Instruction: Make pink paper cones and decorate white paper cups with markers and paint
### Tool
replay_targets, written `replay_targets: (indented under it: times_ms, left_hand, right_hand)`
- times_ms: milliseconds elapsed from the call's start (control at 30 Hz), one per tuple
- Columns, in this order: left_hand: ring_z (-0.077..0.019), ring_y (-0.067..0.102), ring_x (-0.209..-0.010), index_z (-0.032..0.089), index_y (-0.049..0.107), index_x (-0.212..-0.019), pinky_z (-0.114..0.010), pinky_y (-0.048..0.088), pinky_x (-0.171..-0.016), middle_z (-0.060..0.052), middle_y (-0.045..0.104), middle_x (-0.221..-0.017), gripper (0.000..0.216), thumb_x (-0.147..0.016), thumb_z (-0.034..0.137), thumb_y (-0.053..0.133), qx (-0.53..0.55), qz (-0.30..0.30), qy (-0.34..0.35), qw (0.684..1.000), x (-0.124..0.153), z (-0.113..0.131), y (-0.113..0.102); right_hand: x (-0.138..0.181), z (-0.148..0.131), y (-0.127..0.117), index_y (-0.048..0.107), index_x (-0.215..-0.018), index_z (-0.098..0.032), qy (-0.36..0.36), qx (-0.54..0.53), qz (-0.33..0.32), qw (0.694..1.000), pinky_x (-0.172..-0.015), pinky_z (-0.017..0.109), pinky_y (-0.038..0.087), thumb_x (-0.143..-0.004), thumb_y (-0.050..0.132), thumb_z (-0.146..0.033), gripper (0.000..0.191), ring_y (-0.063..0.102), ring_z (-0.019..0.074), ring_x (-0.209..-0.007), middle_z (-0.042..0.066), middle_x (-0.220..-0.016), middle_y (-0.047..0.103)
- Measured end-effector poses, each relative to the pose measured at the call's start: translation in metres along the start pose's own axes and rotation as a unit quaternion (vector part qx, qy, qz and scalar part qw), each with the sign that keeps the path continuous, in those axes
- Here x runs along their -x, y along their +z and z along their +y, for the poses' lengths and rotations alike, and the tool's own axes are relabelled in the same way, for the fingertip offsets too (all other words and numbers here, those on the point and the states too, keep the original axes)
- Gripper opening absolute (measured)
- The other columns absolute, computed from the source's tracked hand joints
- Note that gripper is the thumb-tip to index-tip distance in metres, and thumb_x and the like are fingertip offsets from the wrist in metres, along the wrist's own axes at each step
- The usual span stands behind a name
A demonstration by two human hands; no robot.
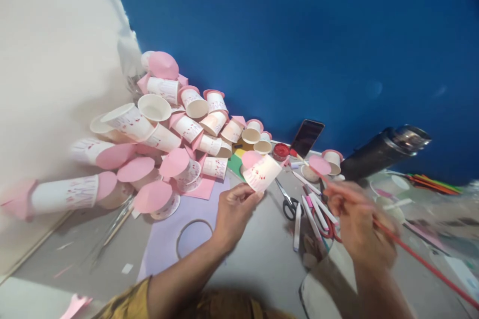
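My left hand (236, 209) is closed on a white paper cup (264, 173), pinching it near its lower edge. Red spots and faint pink strokes mark the cup's side, and a pink paper piece sits on its far end. In my right hand (362, 224), blurred by motion, is a long red-handled paintbrush (419, 259). Its red tip points left, close to a small open pot of red paint (281, 151). Between my hands lie dark-handled scissors (289, 205) and several white marker pens (313, 214).
Decorated paper cups (187, 127) are piled at left against the walls. A phone (307, 137) leans on the blue wall beside a black flask (381, 152). Lilac paper (160, 244) lies under a tape ring (194, 222). Orange and green sticks (434, 183) lie at right.
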State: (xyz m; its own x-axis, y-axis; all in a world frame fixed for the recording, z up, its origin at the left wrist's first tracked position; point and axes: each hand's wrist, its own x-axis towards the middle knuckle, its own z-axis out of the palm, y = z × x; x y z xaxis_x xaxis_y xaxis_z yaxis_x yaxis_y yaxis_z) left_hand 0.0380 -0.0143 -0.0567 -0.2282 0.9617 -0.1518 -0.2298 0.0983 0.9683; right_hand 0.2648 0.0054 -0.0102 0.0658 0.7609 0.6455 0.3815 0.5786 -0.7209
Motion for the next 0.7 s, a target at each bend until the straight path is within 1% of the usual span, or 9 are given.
replay_targets:
  times_ms: [67, 133, 233, 300, 400, 500, 533, 633, 700]
  left_hand:
    - [-0.0103, 0.047, -0.060, 0.016, 0.075, -0.066, -0.025, 0.034, -0.055, 0.000, 0.060, -0.068, 0.023, -0.075, 0.037, 0.080, -0.012, 0.017, 0.022, 1.000, -0.002, -0.002, -0.002]
    - [-0.0102, 0.048, -0.060, 0.016, 0.076, -0.067, -0.025, 0.034, -0.056, 0.000, 0.061, -0.068, 0.022, -0.075, 0.036, 0.081, -0.004, 0.022, 0.010, 1.000, -0.006, -0.005, -0.004]
    - [-0.0128, 0.055, -0.064, 0.015, 0.077, -0.070, -0.027, 0.040, -0.061, -0.004, 0.068, -0.069, 0.024, -0.073, 0.039, 0.083, 0.064, 0.002, -0.056, 0.996, -0.011, -0.011, -0.004]
    - [-0.0154, 0.061, -0.069, 0.014, 0.077, -0.070, -0.029, 0.045, -0.068, -0.008, 0.074, -0.073, 0.027, -0.069, 0.040, 0.085, 0.128, -0.014, -0.103, 0.986, -0.014, -0.014, -0.003]
    - [-0.0172, 0.066, -0.074, 0.013, 0.077, -0.069, -0.031, 0.048, -0.076, -0.011, 0.077, -0.077, 0.032, -0.062, 0.041, 0.091, 0.183, -0.027, -0.151, 0.971, -0.014, -0.014, 0.000]
    - [-0.0174, 0.067, -0.073, 0.013, 0.076, -0.066, -0.031, 0.049, -0.078, -0.009, 0.077, -0.073, 0.036, -0.055, 0.042, 0.095, 0.191, -0.027, -0.174, 0.966, -0.013, -0.012, 0.003]
    - [-0.0173, 0.067, -0.072, 0.013, 0.076, -0.065, -0.031, 0.049, -0.077, -0.009, 0.077, -0.072, 0.037, -0.053, 0.043, 0.096, 0.190, -0.024, -0.177, 0.965, -0.013, -0.012, 0.003]
    - [-0.0165, 0.066, -0.069, 0.014, 0.074, -0.062, -0.031, 0.049, -0.075, -0.008, 0.076, -0.070, 0.039, -0.052, 0.044, 0.096, 0.180, -0.018, -0.178, 0.967, -0.013, -0.012, 0.004]
    - [-0.0161, 0.065, -0.068, 0.014, 0.074, -0.062, -0.031, 0.048, -0.074, -0.008, 0.076, -0.069, 0.038, -0.054, 0.044, 0.095, 0.173, -0.020, -0.176, 0.969, -0.013, -0.014, 0.004]
  right_hand:
    - [0.017, 0.003, -0.001, 0.079, -0.090, -0.018, 0.044, -0.035, 0.019, 0.998, -0.048, 0.031, 0.049, -0.099, 0.056, -0.049, 0.040, 0.065, 0.0182, -0.058, 0.009, -0.081, 0.072]
    - [0.031, 0.006, 0.001, 0.078, -0.087, -0.017, 0.092, -0.041, 0.053, 0.993, -0.045, 0.029, 0.049, -0.096, 0.063, -0.045, 0.033, 0.064, 0.0177, -0.054, 0.006, -0.073, 0.070]
    - [0.043, 0.009, 0.009, 0.075, -0.088, -0.016, 0.163, -0.037, 0.063, 0.984, -0.044, 0.026, 0.050, -0.089, 0.074, -0.039, 0.022, 0.064, 0.0162, -0.051, 0.004, -0.068, 0.071]
    - [0.047, 0.011, 0.013, 0.074, -0.091, -0.017, 0.187, -0.039, 0.059, 0.980, -0.047, 0.026, 0.053, -0.087, 0.077, -0.036, 0.020, 0.067, 0.0170, -0.053, 0.004, -0.069, 0.073]
    - [0.047, 0.014, 0.014, 0.073, -0.092, -0.018, 0.170, -0.018, 0.050, 0.984, -0.052, 0.026, 0.057, -0.086, 0.077, -0.031, 0.015, 0.072, 0.0183, -0.060, 0.003, -0.073, 0.075]
    - [0.044, 0.014, 0.011, 0.074, -0.090, -0.021, 0.111, 0.011, -0.007, 0.994, -0.063, 0.027, 0.060, -0.087, 0.075, -0.022, 0.004, 0.074, 0.0182, -0.071, 0.003, -0.078, 0.077]
    - [0.043, 0.013, 0.011, 0.074, -0.089, -0.022, 0.087, 0.013, -0.030, 0.996, -0.068, 0.028, 0.061, -0.088, 0.074, -0.019, 0.003, 0.074, 0.0182, -0.075, 0.002, -0.079, 0.077]
    - [0.040, 0.011, 0.010, 0.075, -0.090, -0.023, 0.028, 0.006, -0.064, 0.998, -0.078, 0.031, 0.060, -0.090, 0.069, -0.014, 0.010, 0.072, 0.0178, -0.082, 0.001, -0.081, 0.076]
    - [0.041, 0.010, 0.010, 0.075, -0.093, -0.023, 0.026, 0.012, -0.056, 0.998, -0.078, 0.030, 0.059, -0.091, 0.068, -0.014, 0.012, 0.071, 0.0170, -0.082, 0.001, -0.081, 0.076]
